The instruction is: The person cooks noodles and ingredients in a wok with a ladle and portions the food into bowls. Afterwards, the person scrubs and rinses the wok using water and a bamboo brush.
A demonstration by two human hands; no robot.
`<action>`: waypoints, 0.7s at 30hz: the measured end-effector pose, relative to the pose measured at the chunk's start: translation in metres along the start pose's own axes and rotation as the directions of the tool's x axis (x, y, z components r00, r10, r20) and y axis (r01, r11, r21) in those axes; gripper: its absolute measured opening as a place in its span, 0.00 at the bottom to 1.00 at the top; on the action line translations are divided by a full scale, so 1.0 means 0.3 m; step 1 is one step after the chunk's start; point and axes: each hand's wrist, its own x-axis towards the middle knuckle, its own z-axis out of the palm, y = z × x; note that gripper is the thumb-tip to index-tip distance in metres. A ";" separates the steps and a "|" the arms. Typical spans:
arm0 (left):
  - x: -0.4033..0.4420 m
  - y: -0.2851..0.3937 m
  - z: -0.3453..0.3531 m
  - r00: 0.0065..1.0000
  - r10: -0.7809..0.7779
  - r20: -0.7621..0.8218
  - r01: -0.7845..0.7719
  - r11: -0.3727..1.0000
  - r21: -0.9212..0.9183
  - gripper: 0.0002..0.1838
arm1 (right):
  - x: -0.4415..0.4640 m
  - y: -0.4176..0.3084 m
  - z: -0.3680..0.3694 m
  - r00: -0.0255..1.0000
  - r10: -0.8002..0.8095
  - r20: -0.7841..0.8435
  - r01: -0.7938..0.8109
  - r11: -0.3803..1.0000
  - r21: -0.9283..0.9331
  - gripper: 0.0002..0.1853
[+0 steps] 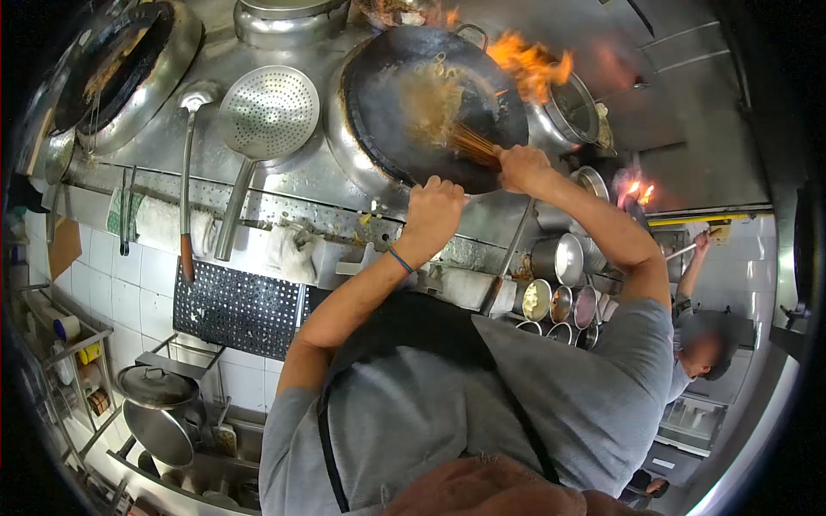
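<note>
My right hand [523, 168] is closed round a bamboo wok brush [473, 144], its thin sticks reaching down into a large black wok [374, 107]. Steam and murky, yellowish-brown contents blur the middle of the wok. My left hand [433, 213] is a fist at the wok's near edge, gripping it there; the exact hold is hidden behind the fingers. A loop handle [473, 34] shows on the wok's far side. The wok sits tilted on a metal burner ring, with tall orange flames [529, 64] at its far right.
A perforated strainer [269, 112] and a ladle [188, 172] lie left of the wok. Another wok [129, 69] stands at far left. Small ingredient pots [536, 298] stand at right, below a second flame [635, 191]. Another person [701, 348] works at far right.
</note>
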 end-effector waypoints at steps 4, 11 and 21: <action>0.006 0.009 -0.012 0.998 -0.001 0.063 -0.001 1.000 0.023 0.10 | 0.212 0.080 0.146 0.957 0.167 -0.238 -0.165 0.986 0.028 0.21; -0.050 -0.031 -0.028 0.994 0.107 0.015 -0.105 0.989 -0.107 0.15 | 0.277 0.009 0.173 0.943 0.167 -0.287 -0.069 0.945 0.321 0.32; -0.280 -0.168 -0.326 0.968 -0.220 0.122 0.251 0.889 -0.384 0.24 | 0.392 -0.090 0.183 0.875 0.429 -0.223 -0.203 0.745 0.635 0.37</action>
